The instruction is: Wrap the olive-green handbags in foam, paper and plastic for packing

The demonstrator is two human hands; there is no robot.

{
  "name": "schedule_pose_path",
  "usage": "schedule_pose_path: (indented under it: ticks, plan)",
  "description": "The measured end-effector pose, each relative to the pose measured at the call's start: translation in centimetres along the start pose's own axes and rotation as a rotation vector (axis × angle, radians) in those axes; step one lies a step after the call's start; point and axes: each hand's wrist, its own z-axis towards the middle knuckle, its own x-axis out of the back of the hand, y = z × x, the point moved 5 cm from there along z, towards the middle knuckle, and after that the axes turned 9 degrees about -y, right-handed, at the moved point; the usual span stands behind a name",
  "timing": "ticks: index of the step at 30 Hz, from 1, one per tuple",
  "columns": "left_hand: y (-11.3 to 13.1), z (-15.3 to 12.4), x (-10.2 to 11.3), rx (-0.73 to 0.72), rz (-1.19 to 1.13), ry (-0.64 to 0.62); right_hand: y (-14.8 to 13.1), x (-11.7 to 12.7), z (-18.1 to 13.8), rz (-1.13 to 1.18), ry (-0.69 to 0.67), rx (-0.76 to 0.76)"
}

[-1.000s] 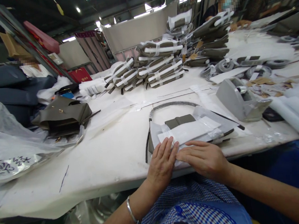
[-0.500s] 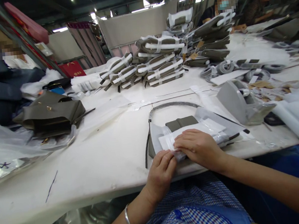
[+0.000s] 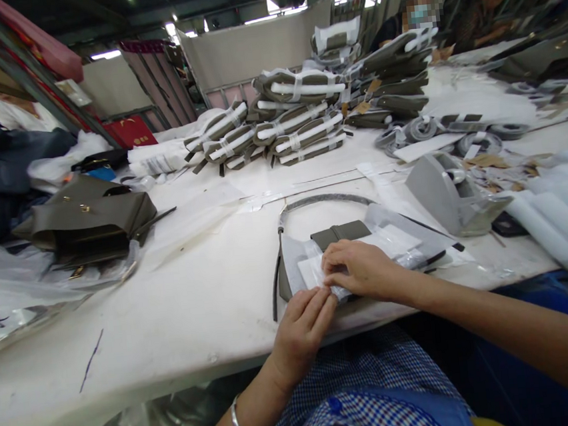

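An olive-grey bag (image 3: 340,234) lies at the table's front edge, largely covered by a white wrapping sheet (image 3: 310,271). Its strap (image 3: 330,198), sleeved in clear film, arches behind it. My left hand (image 3: 302,328) is closed at the near edge of the wrapping, fingers pressed together on it. Right beside it, my right hand (image 3: 362,269) has curled fingers and pinches the wrapping near the left fingertips. Whether a strip of clear tape lies under the fingertips is hidden.
On the left lies an olive bag (image 3: 94,221) with its mouth open. Wrapped folded bags (image 3: 300,121) are piled at the back. A grey tape dispenser (image 3: 437,191) stands to the right, near white foam sheets (image 3: 560,213). A masked person (image 3: 391,28) is beyond the table.
My right hand has gone from lying flatter on the wrapping to curled fingers close to my left fingertips. My left hand stays at the near edge. The whole view has shifted slightly.
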Motion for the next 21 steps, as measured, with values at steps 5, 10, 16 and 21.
schedule_pose_path:
  ticks: [5, 10, 16, 21]
  plan:
    - [0.3, 0.6, 0.2, 0.088, 0.063, -0.019, 0.0, -0.4, -0.1, -0.030, 0.058, 0.000]
    - [0.7, 1.1, 0.5, 0.104, 0.108, 0.001, 0.5, 1.3, -3.5, 0.052, 0.283, 0.117]
    - [0.8, 1.0, 0.4, 0.076, 0.167, 0.039, 10.8, 9.3, -11.8, -0.105, 0.558, -0.305]
    - [0.8, 1.0, 0.6, 0.040, 0.176, 0.055, 20.8, 14.9, -16.3, -0.118, 0.666, -0.621]
